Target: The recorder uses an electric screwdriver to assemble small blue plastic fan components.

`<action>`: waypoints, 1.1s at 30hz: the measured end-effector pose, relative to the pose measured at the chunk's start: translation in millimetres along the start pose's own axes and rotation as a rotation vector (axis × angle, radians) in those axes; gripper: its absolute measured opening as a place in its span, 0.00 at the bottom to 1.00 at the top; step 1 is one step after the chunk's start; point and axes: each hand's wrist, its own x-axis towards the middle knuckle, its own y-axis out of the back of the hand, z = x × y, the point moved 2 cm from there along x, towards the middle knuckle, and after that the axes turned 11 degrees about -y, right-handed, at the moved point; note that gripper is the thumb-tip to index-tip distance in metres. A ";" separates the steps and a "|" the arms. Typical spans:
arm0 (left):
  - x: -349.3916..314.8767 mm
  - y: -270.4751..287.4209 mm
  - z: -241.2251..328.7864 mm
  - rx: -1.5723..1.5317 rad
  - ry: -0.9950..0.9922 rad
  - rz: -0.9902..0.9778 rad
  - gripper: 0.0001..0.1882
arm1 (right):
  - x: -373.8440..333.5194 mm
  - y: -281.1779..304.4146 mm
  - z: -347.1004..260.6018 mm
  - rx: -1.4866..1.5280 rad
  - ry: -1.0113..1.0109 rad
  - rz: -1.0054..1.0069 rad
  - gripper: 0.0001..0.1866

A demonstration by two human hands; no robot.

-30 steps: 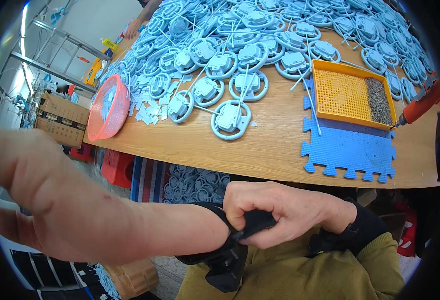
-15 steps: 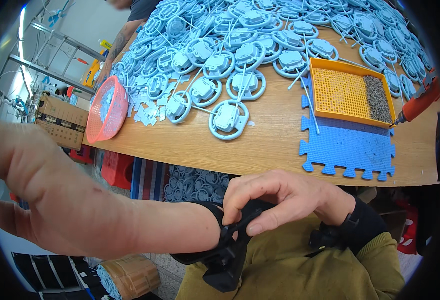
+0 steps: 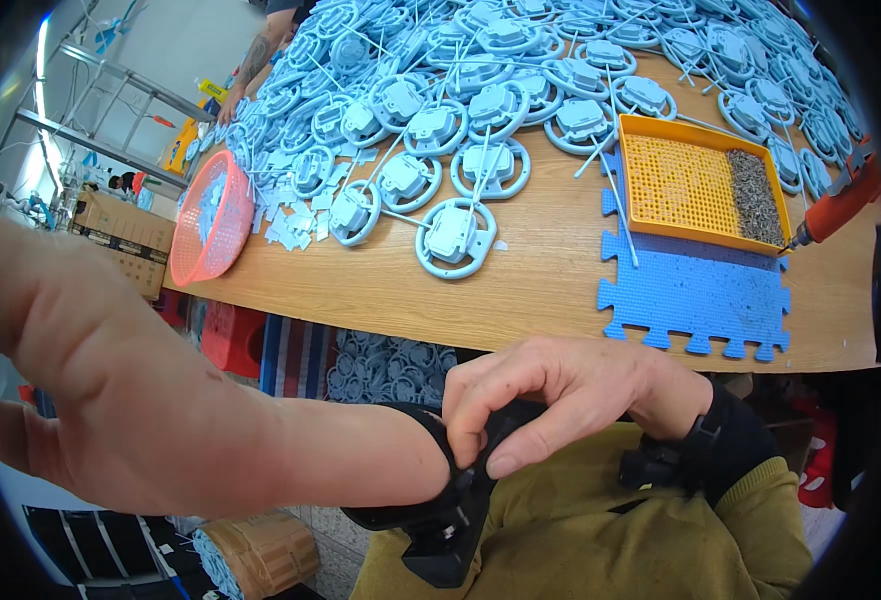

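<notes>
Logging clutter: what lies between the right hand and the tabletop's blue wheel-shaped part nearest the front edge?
Only bare wooden tabletop shows between the right hand and that wheel-shaped part, in the head view.

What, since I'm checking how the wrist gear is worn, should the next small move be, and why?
Perhaps the right hand should press the black strap snug against the left forearm: its thumb and fingers are at that strap, next to the black device worn there. Whether the strap is fastened cannot be seen.
</notes>
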 end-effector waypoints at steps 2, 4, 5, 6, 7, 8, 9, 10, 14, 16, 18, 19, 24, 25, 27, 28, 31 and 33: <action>-3.4 -6.4 12.8 0.009 -0.017 0.000 0.06 | 0.1 -0.2 5.1 -0.014 0.034 -0.010 0.08; 2.9 -3.4 21.2 0.010 -0.028 -0.001 0.06 | -1.3 1.1 9.4 0.087 0.067 0.042 0.08; 7.2 2.0 11.0 0.006 -0.030 -0.002 0.06 | -3.5 2.1 8.9 0.086 0.069 0.049 0.08; 8.1 -3.1 25.9 0.002 -0.032 -0.002 0.05 | -6.0 3.9 8.2 0.110 0.069 0.082 0.08; 11.3 -6.2 28.6 0.005 -0.039 -0.003 0.05 | -6.1 4.8 9.2 0.134 0.069 0.106 0.08; 10.4 0.0 21.6 0.008 -0.045 -0.004 0.05 | -6.0 5.9 10.3 0.134 0.067 0.089 0.09; 13.3 -0.6 29.9 0.010 -0.050 -0.005 0.05 | -5.8 6.8 11.0 0.136 0.068 0.090 0.09; 4.6 2.8 0.6 0.022 -0.065 -0.009 0.05 | -0.3 5.4 11.6 0.140 0.038 0.067 0.09; 2.2 7.6 -16.8 0.016 -0.084 -0.013 0.05 | -1.6 4.3 10.0 0.280 -0.117 0.138 0.07; 5.0 7.5 -21.9 0.018 -0.095 -0.018 0.05 | -1.5 3.6 5.9 0.253 -0.132 0.177 0.05; 5.1 11.4 -32.2 0.026 -0.108 -0.024 0.05 | 0.5 2.0 2.1 0.226 -0.147 0.210 0.04; 6.5 6.8 -29.8 0.023 -0.111 -0.024 0.05 | 0.2 2.1 -0.2 0.192 -0.108 0.232 0.05; 6.0 9.6 -24.9 0.023 -0.132 -0.029 0.05 | -3.4 8.8 -1.8 -0.127 -0.028 0.243 0.06; 6.5 12.4 -32.8 0.025 -0.139 -0.030 0.05 | -3.3 8.2 -0.9 -0.150 0.027 0.250 0.06; 7.7 12.5 -31.0 0.028 -0.152 -0.034 0.05 | -3.3 8.3 -0.5 -0.173 0.084 0.257 0.06; 7.4 13.1 -33.1 0.029 -0.158 -0.035 0.05 | -3.9 8.6 -0.3 -0.164 0.095 0.268 0.06; 6.1 13.3 -37.8 0.032 -0.170 -0.037 0.05 | -6.2 9.2 -1.1 -0.206 0.127 0.304 0.07; 2.9 13.1 -46.3 0.040 -0.147 -0.037 0.04 | -6.4 7.2 -6.8 -0.256 0.148 0.324 0.08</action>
